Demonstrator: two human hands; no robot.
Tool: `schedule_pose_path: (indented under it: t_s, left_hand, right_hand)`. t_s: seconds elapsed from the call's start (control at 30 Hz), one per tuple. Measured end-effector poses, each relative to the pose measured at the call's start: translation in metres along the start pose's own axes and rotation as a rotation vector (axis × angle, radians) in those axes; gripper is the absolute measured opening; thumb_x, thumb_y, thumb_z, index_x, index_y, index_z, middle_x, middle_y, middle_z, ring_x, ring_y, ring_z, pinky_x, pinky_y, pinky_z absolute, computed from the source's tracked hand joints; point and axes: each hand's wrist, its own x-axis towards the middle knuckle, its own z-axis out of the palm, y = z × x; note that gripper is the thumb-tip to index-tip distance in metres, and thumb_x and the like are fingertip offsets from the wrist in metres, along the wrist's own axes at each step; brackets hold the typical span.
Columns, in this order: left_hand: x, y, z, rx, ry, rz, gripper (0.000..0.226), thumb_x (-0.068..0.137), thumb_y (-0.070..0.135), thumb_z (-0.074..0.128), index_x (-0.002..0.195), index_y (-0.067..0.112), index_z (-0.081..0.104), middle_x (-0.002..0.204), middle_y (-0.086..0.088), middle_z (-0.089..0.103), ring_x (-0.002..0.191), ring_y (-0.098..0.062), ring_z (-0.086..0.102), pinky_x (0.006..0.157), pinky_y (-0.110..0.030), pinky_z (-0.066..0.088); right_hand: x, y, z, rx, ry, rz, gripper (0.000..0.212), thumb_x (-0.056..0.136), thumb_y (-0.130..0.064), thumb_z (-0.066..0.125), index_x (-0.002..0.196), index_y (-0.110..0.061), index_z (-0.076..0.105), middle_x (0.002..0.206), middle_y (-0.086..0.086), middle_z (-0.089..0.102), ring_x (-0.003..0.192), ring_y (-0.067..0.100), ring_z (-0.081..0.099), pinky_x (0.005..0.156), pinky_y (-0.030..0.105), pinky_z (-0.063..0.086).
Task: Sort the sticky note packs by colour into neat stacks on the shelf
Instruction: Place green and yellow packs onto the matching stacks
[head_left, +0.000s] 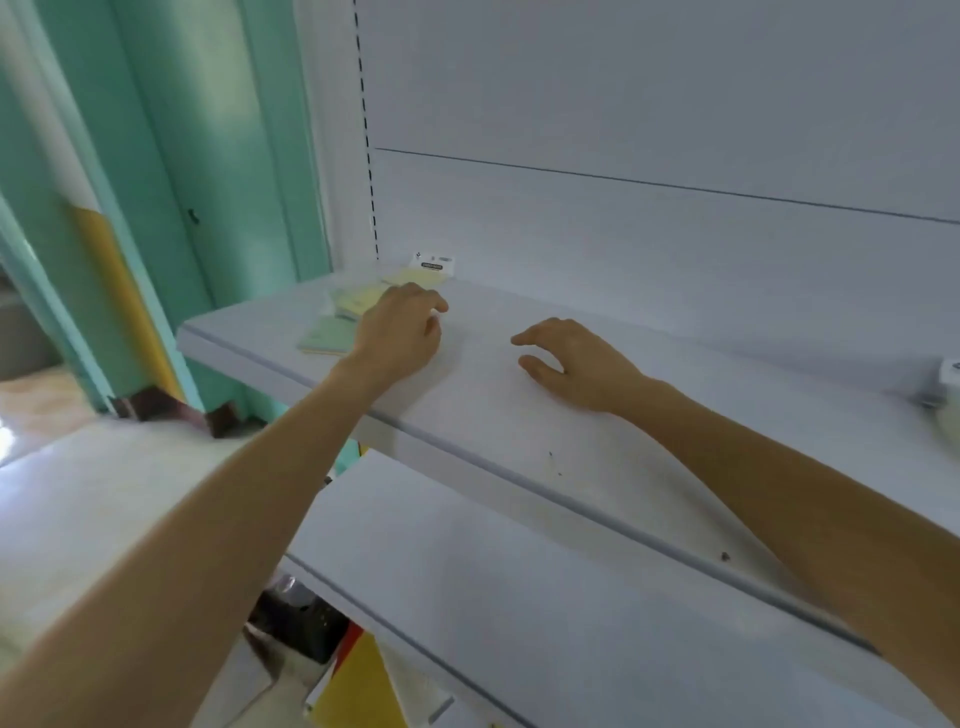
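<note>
A few sticky note packs lie at the left end of the white shelf (519, 415). A green pack (328, 335) sits nearest the front edge. Pale yellow packs (358, 300) lie behind it, and one yellow pack with a white header card (434, 266) rests against the back panel. My left hand (402, 325) hovers just right of these packs with curled fingers and holds nothing. Further right, my right hand (571, 361) is low over the bare shelf, fingers apart and empty.
A second white shelf (493, 597) juts out below. At the far right edge, a blurred white object (943, 389) sits on the upper shelf. Left of the unit stands a teal wall (208, 156). Yellow items (358, 691) lie under the lower shelf.
</note>
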Motion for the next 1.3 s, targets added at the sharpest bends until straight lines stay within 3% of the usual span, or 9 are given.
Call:
schedule_pose_path:
  t_s: [0.17,0.33,0.53,0.7,0.83,0.97,1.03,1.13,1.3]
  left_hand:
    - [0.040,-0.066,-0.018,0.153,-0.088,-0.214,0.050,0.086,0.037,0.056,0.131,0.017,0.046,0.137,-0.014,0.044,0.129,-0.032,0.037,0.103,-0.042,0.035]
    - [0.070,-0.105,-0.009,0.162,-0.179,-0.247,0.064,0.076,0.065,0.053,0.118,0.017,0.057,0.119,-0.009,0.062,0.115,-0.028,0.052,0.098,-0.042,0.043]
    - [0.108,-0.124,-0.010,-0.012,-0.349,-0.089,0.042,0.098,0.034,0.034,0.087,0.005,0.062,0.089,-0.018,0.063,0.087,-0.025,0.054,0.072,-0.030,0.035]
    - [0.133,-0.148,-0.010,-0.002,-0.495,-0.095,0.049,0.089,0.037,0.053,0.132,0.015,0.046,0.138,-0.010,0.048,0.126,-0.025,0.046,0.102,-0.032,0.035]
    - [0.149,-0.155,-0.013,-0.137,-0.545,-0.084,0.054,0.080,0.037,0.067,0.127,0.017,0.049,0.126,-0.009,0.059,0.114,-0.023,0.056,0.095,-0.032,0.041]
    - [0.157,-0.157,-0.017,-0.233,-0.589,-0.037,0.053,0.079,0.027,0.071,0.127,0.016,0.051,0.127,-0.008,0.053,0.101,-0.022,0.056,0.089,-0.029,0.041]
    - [0.160,-0.159,-0.019,-0.301,-0.611,-0.010,0.049,0.081,0.021,0.069,0.127,0.020,0.051,0.127,-0.008,0.050,0.098,-0.019,0.052,0.085,-0.028,0.041]
    - [0.163,-0.163,-0.022,-0.395,-0.607,0.014,0.040,0.086,0.013,0.061,0.123,0.026,0.053,0.109,-0.004,0.053,0.090,-0.019,0.052,0.074,-0.030,0.042]
    - [0.164,-0.162,-0.018,-0.758,-0.455,-0.070,0.035,0.090,0.000,0.048,0.119,0.017,0.055,0.083,-0.004,0.051,0.071,-0.016,0.053,0.059,-0.021,0.045]
  right_hand:
    - [0.094,-0.018,0.023,0.099,-0.029,-0.019,0.040,0.094,-0.038,0.043,0.130,-0.020,0.048,0.133,0.004,0.052,0.119,0.020,0.048,0.100,0.030,0.036]
    - [0.161,-0.049,0.048,0.338,-0.192,0.088,0.064,0.084,-0.057,0.047,0.136,-0.021,0.038,0.136,0.005,0.048,0.115,0.018,0.049,0.089,0.028,0.036]
    - [0.188,-0.032,0.046,0.518,-0.222,0.243,0.071,0.080,-0.040,0.065,0.139,-0.017,0.034,0.145,0.003,0.038,0.129,0.018,0.039,0.092,0.023,0.029]
    - [0.181,-0.004,0.040,0.532,-0.053,0.401,0.066,0.080,-0.017,0.069,0.137,-0.012,0.037,0.143,0.008,0.041,0.131,0.019,0.039,0.098,0.025,0.031]
    - [0.172,-0.001,0.045,0.602,0.072,0.527,0.058,0.080,-0.007,0.066,0.132,-0.016,0.045,0.139,0.011,0.044,0.123,0.023,0.045,0.089,0.024,0.037]
    - [0.168,-0.015,0.049,0.657,0.323,0.656,0.043,0.078,0.004,0.059,0.117,-0.015,0.057,0.126,0.006,0.045,0.096,0.021,0.050,0.046,0.010,0.036]
    - [0.163,-0.019,0.050,0.720,0.380,0.700,0.039,0.078,0.007,0.057,0.111,-0.013,0.062,0.106,0.004,0.047,0.082,0.016,0.048,0.043,0.009,0.034]
    - [0.155,-0.028,0.050,0.839,0.412,0.783,0.038,0.077,0.013,0.051,0.105,-0.010,0.064,0.085,0.003,0.049,0.069,0.016,0.046,0.057,0.013,0.038]
    - [0.141,-0.038,0.049,0.884,0.603,0.802,0.045,0.079,0.017,0.040,0.104,-0.013,0.062,0.109,0.005,0.052,0.095,0.025,0.054,0.087,0.043,0.052]
